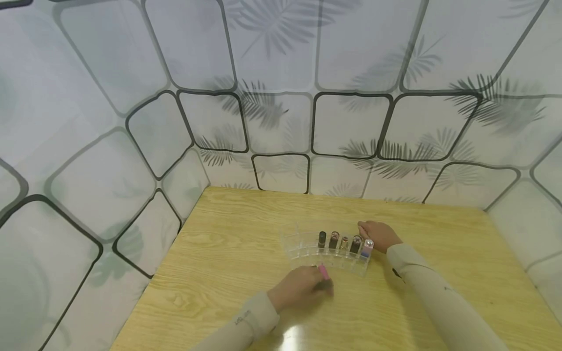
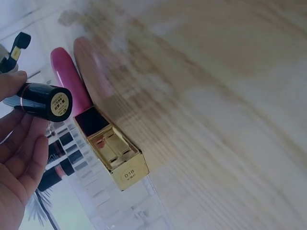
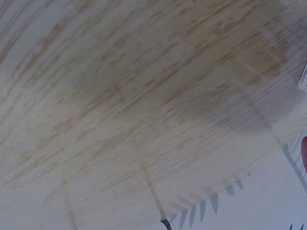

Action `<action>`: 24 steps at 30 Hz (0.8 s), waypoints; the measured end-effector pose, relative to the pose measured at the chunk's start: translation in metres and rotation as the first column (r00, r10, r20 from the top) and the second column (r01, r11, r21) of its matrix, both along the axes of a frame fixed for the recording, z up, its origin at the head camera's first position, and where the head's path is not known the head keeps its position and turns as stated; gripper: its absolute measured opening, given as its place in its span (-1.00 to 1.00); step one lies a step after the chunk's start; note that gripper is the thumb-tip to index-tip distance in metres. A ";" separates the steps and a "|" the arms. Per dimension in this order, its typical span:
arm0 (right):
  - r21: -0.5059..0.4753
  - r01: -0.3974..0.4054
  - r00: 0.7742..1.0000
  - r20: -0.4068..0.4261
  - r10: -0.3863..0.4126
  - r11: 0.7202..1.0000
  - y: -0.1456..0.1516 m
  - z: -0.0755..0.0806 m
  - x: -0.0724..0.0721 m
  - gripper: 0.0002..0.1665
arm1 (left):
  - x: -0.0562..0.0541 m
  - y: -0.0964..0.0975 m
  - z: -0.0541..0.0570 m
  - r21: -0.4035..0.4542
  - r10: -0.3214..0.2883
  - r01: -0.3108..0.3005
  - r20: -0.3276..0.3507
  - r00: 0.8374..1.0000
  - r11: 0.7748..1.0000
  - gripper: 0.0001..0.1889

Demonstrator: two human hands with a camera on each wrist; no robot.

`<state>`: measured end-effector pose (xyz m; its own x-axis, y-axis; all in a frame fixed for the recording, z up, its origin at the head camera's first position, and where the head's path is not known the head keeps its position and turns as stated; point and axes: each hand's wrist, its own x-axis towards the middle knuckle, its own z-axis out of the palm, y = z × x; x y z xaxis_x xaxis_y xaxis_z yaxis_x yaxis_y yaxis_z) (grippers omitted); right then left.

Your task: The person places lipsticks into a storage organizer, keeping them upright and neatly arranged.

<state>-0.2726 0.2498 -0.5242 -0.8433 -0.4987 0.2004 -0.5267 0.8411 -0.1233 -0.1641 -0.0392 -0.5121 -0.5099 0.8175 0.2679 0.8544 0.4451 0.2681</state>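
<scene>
Black tube (image 2: 42,101) gripped by left fingers (image 2: 34,160), pink lipstick (image 2: 78,93) alongside, right fingers' (image 1: 366,227) grip unclear

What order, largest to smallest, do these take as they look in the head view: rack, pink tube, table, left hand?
1. Table
2. Rack
3. Left hand
4. Pink tube

This ranks visible size only, not true size.

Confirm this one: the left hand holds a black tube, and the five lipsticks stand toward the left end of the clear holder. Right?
Not quite: the head view shows the five lipsticks toward the right end of the clear holder. The left hand does hold a black tube.
</scene>
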 end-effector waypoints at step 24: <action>-0.011 -0.007 0.999 0.031 0.007 1.000 0.001 0.002 -0.003 -0.74 | -0.012 0.002 0.005 0.358 0.227 -0.174 -0.113 0.967 0.918 -0.86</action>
